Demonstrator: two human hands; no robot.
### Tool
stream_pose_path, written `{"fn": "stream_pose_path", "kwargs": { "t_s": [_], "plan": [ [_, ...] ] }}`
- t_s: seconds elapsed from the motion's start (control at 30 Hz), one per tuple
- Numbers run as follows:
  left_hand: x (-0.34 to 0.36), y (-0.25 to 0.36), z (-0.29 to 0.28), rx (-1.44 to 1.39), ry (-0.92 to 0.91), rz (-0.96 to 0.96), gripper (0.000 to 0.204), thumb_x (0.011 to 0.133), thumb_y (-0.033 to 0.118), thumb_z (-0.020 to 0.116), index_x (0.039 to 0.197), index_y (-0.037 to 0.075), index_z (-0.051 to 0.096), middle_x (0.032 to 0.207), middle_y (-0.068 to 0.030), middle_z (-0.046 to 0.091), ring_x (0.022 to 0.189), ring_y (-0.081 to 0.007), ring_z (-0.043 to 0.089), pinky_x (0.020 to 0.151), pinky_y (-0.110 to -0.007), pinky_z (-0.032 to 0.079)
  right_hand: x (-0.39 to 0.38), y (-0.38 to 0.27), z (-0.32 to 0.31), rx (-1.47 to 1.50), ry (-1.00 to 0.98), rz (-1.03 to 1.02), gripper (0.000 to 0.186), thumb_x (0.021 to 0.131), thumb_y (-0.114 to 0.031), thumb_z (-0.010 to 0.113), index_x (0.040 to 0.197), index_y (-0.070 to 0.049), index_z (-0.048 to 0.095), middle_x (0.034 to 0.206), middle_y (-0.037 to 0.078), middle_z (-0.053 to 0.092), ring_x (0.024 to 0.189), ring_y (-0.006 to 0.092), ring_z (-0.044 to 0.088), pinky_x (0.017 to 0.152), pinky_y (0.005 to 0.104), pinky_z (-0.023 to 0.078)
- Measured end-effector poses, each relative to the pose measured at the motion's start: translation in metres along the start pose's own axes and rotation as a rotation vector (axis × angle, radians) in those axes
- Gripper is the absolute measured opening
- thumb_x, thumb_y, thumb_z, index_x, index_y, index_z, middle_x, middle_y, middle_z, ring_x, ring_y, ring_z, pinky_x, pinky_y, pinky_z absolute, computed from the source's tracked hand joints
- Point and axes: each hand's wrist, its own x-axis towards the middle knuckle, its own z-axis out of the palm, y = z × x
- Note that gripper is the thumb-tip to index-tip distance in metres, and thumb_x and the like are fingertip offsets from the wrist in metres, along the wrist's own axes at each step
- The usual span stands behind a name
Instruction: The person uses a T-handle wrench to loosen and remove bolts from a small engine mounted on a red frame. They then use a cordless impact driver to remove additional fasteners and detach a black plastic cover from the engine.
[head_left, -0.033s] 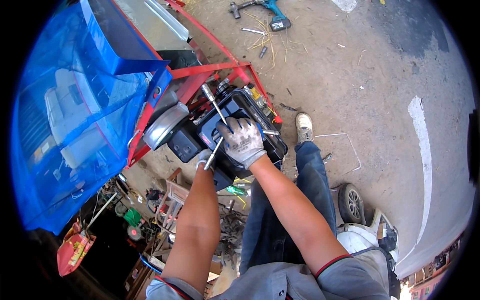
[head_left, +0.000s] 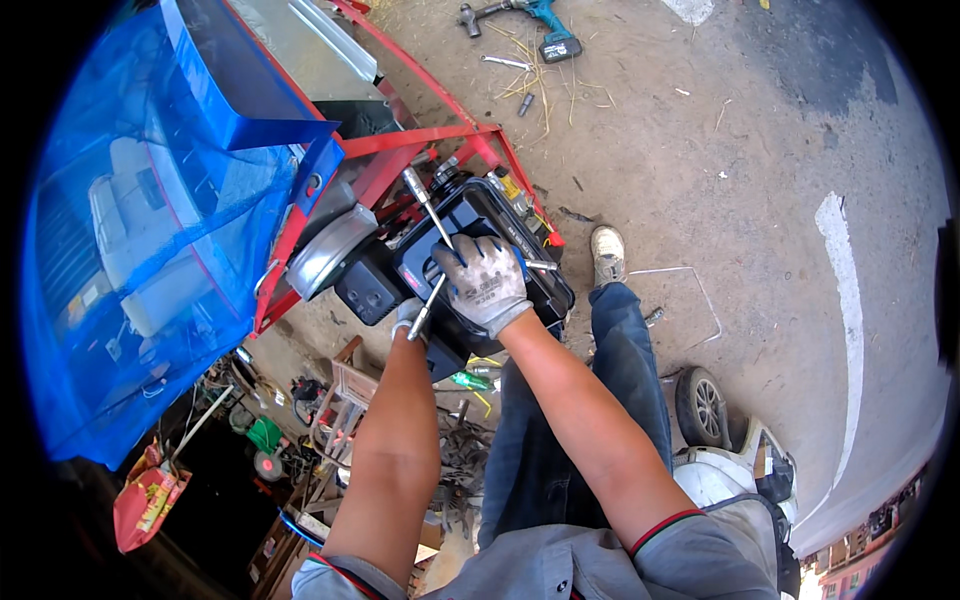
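My right hand, in a grey work glove with blue fingertips, is closed over the middle of a three-armed socket wrench. The wrench's metal arms stick out from under the palm, one far left, one right and one near. Beneath it is a black engine set by a red metal frame. My left hand, also gloved, reaches down at the engine's near left side, by a black box-shaped part. Its fingers are hidden. A shiny silver rounded part lies left of the engine.
Blue sheeting covers the left side. On the ground at the far side are a hammer, a teal cordless tool, a wrench and a socket. A wheel is near right; a wooden chair is near left.
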Motion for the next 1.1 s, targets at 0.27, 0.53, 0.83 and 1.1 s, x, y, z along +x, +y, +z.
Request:
{"fn": "stream_pose_path", "kwargs": {
  "t_s": [0.27,0.53,0.83,1.1],
  "plan": [
    [0.001,0.002,-0.002,0.006,0.000,-0.003,0.023,0.087,0.021,0.059,0.096,0.006,0.073,0.093,-0.0165,0.071,0.083,-0.0307,0.068,0.071,-0.043,0.052,0.000,-0.001,0.001,0.010,-0.038,0.020,0.040,0.070,-0.019,0.069,0.111,-0.019,0.067,0.110,0.006,0.061,0.093,0.0282,0.060,0.084,0.0442,0.048],
    [0.003,0.003,-0.002,0.012,-0.004,-0.010,0.023,0.087,0.022,0.059,0.095,0.006,0.074,0.094,-0.0168,0.071,0.084,-0.0312,0.068,0.071,-0.043,0.052,-0.001,0.001,0.000,0.014,-0.040,0.008,0.041,0.070,-0.020,0.069,0.111,-0.019,0.067,0.109,0.006,0.060,0.092,0.0276,0.060,0.084,0.0437,0.048],
    [0.010,0.008,-0.001,0.013,-0.002,0.003,0.023,0.086,0.022,0.059,0.095,0.006,0.074,0.094,-0.0172,0.071,0.085,-0.0318,0.068,0.072,-0.043,0.052,0.000,0.001,0.001,-0.009,-0.014,0.000,0.037,0.072,-0.021,0.068,0.109,-0.019,0.067,0.107,0.006,0.060,0.090,0.0271,0.060,0.083,0.0435,0.049],
    [0.007,0.007,-0.002,0.010,0.006,0.004,0.023,0.086,0.022,0.059,0.095,0.006,0.074,0.095,-0.0175,0.071,0.086,-0.0323,0.068,0.072,-0.043,0.052,0.000,0.001,0.001,0.011,0.005,-0.011,0.037,0.072,-0.021,0.068,0.108,-0.018,0.067,0.108,0.006,0.060,0.090,0.0269,0.060,0.081,0.0432,0.049]
  ]
}}
